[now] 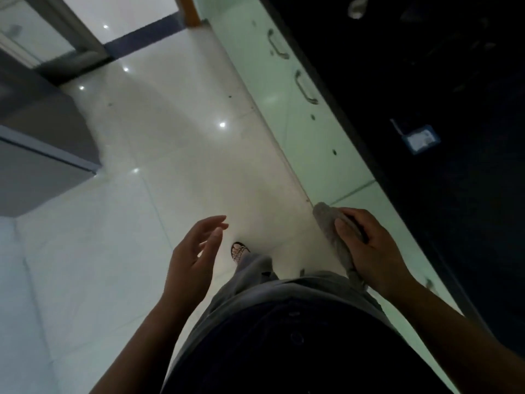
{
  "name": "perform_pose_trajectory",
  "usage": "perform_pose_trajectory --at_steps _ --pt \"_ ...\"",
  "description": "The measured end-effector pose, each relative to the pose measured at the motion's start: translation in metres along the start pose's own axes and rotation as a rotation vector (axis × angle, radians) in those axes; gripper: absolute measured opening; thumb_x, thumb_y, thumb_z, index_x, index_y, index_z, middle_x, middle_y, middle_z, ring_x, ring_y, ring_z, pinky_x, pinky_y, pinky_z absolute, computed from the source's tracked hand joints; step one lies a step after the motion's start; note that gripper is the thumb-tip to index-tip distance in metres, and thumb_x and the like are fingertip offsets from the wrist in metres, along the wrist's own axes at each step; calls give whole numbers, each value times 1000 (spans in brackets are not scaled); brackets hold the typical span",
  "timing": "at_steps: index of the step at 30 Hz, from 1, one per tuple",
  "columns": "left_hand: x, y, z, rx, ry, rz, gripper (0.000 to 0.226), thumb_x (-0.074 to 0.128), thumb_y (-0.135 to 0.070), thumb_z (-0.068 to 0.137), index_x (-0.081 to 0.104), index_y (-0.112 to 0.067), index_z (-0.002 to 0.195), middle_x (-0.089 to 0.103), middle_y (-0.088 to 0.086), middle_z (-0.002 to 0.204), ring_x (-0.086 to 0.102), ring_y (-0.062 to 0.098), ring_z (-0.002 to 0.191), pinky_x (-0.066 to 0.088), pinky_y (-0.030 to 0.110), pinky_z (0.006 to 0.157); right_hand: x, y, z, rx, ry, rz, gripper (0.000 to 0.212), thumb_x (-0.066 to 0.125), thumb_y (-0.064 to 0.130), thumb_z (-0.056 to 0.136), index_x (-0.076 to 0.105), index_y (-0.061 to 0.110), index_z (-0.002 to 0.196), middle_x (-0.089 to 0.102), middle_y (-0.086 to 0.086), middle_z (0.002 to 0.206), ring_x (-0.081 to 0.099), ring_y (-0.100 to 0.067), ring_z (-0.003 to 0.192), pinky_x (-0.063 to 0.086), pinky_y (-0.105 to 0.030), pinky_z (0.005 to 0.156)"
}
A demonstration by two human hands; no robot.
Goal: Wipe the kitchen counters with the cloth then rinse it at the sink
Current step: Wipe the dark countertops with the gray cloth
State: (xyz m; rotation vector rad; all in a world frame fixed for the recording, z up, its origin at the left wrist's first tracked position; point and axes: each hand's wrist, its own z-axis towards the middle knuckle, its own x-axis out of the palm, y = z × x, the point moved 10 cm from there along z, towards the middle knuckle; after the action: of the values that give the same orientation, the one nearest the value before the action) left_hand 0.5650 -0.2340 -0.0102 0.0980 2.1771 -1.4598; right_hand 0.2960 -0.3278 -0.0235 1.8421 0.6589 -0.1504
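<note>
1. Dark shirt (284,351) and grey trousers (255,280) sit nearest the lens; we look straight down our own front at a white tiled floor (170,180).
2. Our right hand (372,251) is closed around the cloth (332,231): fingers wrapped over a bunched grey wad, one end poking out ahead of the knuckles, a tail hanging below the wrist. So the cloth is in the hand, off any surface, just beside the cabinet fronts.
3. Our left hand (196,251) holds nothing, fingers spread wide and loosely curved, out over the floor.
4. Step, as we judge it: in transit along the run of cabinets, cloth carried, not wiping. The dark counter (440,180) runs up the right side; the cloth is not touching it.
5. Next move, our guess: either bring the cloth up onto the counter's near edge and flatten it for a pass, or carry it to the sink. No sink in view, so we cannot tell which.
6. Counts: one cloth, two hands, one sandalled foot (239,251) showing, two cabinet handles (306,88), one small blue-edged item (420,137) on the counter, one pale object (356,7) at its far end (too dim to name), one grey appliance (42,137) at the left.
</note>
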Motion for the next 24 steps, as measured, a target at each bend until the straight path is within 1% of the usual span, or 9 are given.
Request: perform_pose_trajectory --at_steps 3,7,10,14,17,19,20,22,24 --pt "-64 23 19 -28 -95 11 30 37 -55 85 56 -45 106 64 -29 103 60 -5 100 41 1 75 52 42 31 -27 32 28 17 54 30 91 60 28 106 64 7 107 57 3 98 42 -14 79" --pt "-127 48 33 -74 -203 9 29 35 -54 87 53 -46 107 62 -33 105 58 -7 101 40 0 76 124 95 69 -81 140 38 15 53 27 92 60 28 105 64 7 107 57 5 97 42 -5 77" --pt "-157 63 44 -119 -253 -17 28 35 -54 87 53 -47 107 62 -32 107 58 -8 101 39 -1 77 157 123 92 -105 199 28 14 53 25 92 60 30 102 64 9 106 57 8 94 41 -2 77" --pt "-176 73 76 -159 -256 -3 28 36 -56 85 53 -48 105 65 -27 102 58 -9 101 40 3 78 174 145 124 -103 229 -22 16 50 35 88 60 35 101 64 12 105 58 5 96 42 -3 76" --pt "-189 77 124 -165 -226 -18 28 36 -57 84 53 -48 105 64 -23 106 58 -8 102 42 12 83 190 159 170 -92 221 -29 18 51 28 91 62 25 105 64 3 106 59 -1 97 44 -10 78" --pt "-205 74 174 -168 -225 15 28 37 -56 84 54 -48 105 64 -23 105 58 -8 101 42 14 84 203 180 214 -91 193 -31 17 52 27 91 62 26 105 64 4 106 59 -2 98 44 -14 80" --pt "-214 72 204 -164 -224 22 28 36 -56 84 54 -48 105 64 -23 105 58 -8 101 42 13 83 209 192 241 -96 186 -18 16 52 27 91 62 27 104 64 5 106 59 0 97 44 -12 80" --pt "-222 64 228 -142 -213 28 28 36 -55 84 53 -48 105 64 -24 104 58 -9 101 41 11 81 219 209 259 -131 206 -13 15 53 26 91 61 28 103 64 7 106 58 4 96 42 -5 79" --pt "-240 53 278 -124 -213 38 29 36 -56 85 53 -47 106 64 -24 104 58 -9 100 41 11 81 222 234 303 -143 202 -9 15 55 30 91 61 28 105 63 7 107 57 5 98 41 -3 79"
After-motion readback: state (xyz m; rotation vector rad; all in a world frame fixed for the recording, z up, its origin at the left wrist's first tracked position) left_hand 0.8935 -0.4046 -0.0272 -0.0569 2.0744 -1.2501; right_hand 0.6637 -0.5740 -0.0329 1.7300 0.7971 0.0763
